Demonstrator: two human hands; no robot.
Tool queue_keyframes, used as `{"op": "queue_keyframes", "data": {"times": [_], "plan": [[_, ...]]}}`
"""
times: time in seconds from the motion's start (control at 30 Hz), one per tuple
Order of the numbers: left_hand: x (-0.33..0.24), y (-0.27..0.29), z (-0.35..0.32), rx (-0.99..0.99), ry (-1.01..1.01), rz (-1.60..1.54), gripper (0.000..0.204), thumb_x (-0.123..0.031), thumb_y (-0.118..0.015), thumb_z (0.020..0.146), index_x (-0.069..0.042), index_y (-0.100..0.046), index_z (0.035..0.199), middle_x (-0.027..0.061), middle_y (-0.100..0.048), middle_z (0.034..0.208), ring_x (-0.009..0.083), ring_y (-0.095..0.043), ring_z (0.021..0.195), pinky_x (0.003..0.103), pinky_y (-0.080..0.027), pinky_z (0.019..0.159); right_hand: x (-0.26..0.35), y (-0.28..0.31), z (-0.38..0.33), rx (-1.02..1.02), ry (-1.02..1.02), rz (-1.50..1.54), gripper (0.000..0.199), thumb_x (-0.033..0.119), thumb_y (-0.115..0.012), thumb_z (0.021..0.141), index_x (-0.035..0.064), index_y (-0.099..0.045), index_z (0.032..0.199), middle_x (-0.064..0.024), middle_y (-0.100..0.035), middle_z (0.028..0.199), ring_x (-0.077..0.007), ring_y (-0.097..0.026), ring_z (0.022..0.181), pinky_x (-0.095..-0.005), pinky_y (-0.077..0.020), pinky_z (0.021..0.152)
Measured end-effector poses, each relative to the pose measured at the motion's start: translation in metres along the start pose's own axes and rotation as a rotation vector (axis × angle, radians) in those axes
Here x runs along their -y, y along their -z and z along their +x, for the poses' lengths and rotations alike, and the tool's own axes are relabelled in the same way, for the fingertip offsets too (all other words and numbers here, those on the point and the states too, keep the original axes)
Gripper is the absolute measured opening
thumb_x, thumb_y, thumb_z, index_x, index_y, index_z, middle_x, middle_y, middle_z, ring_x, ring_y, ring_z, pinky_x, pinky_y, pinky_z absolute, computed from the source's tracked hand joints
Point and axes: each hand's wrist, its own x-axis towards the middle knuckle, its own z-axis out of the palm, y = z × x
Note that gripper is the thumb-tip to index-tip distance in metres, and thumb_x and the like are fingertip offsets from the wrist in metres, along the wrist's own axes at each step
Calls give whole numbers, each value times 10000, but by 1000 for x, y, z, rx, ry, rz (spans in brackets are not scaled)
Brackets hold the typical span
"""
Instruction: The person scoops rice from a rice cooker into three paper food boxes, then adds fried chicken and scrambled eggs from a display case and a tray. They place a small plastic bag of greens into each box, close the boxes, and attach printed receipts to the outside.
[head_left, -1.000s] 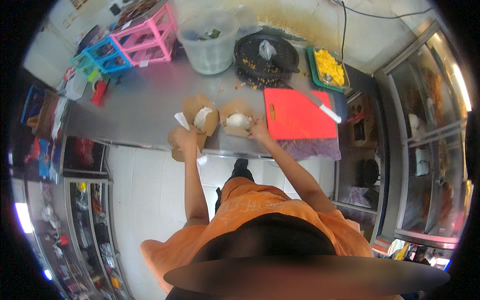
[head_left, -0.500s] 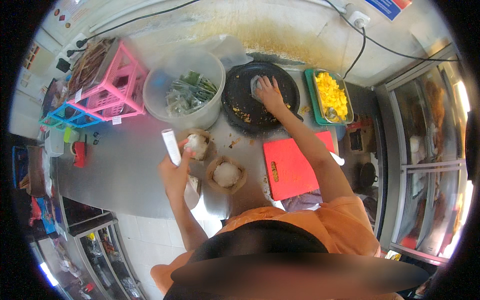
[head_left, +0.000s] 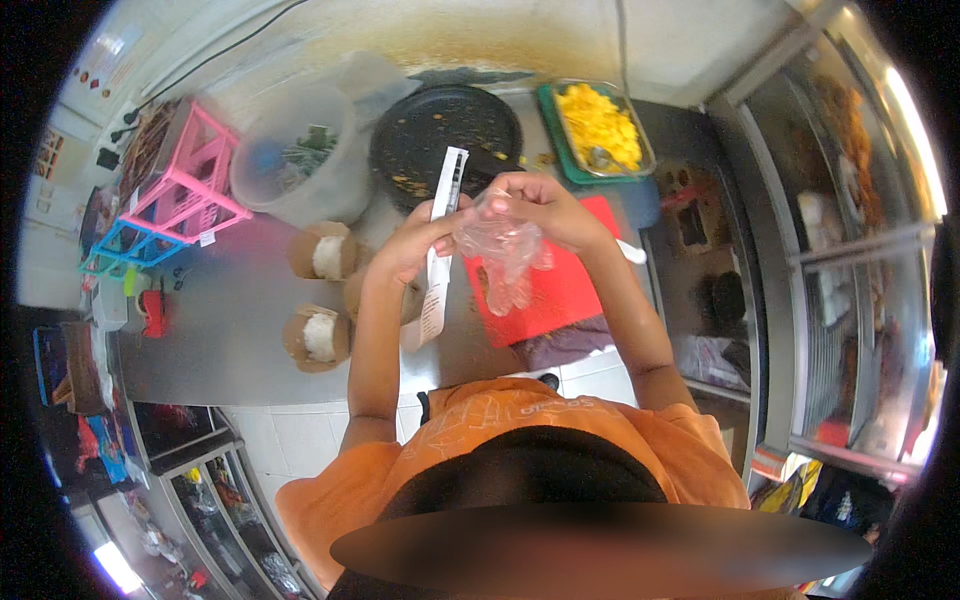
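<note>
Both hands work a clear plastic glove above the desk.

The left hand [head_left: 415, 240] pinches a long paper slip [head_left: 440, 245]; the right hand [head_left: 540, 205] pinches the glove [head_left: 500, 255] over the red cutting board [head_left: 560, 295]. I judge opening it needs free fingers.

Pretty bright and even overall, daylight-ish, with the steel tabletop [head_left: 230, 330] catching a soft pale sheen. Strongest glare sits on the glass display case [head_left: 860, 250] at the right rim, where a white streak blows out. Heavy fisheye bend: edges curve hard and the corners go black. The rim areas look smeared and soft, and the clear plastic bag [head_left: 500, 250] looks slightly motion-blurred.
</note>
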Motion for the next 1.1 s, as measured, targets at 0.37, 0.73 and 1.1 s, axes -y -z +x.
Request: {"op": "queue_keyframes", "data": {"times": [0.37, 0.73, 1.1], "plan": [[119, -258, 27, 357, 328, -521, 159, -177, -581, 897, -51, -538, 984, -50, -465, 623, 49, -462, 487, 202, -408, 459, -14, 17, -292, 100, 253, 522, 444, 330, -570, 891, 24, -520, 1209, -160, -589, 1086, -289, -599, 975, -420, -531, 719], [222, -429, 8, -39, -1361, 642, 237, -60, -731, 757, -49, -620, 966, 89, -610, 807, 215, -614, 680, 310, -489, 559, 29, 30, -428, -1191, 447, -548, 560, 186, -491, 966, 109, -266, 1473, -63, -269, 1515, -209, -304, 1347, -332, -193, 1115], [216, -476, 122, 168, -1337, 608, 376, -105, -774, 662, -99, -626, 1007, 92, -611, 930, 284, -631, 797, 351, -510, 637, 55, 140, -433, -962, 896, 591, 782, 641, -429, 865, 272, -136, 1489, -84, -190, 1528, -317, -203, 1395, -582, -221, 1094]]}}
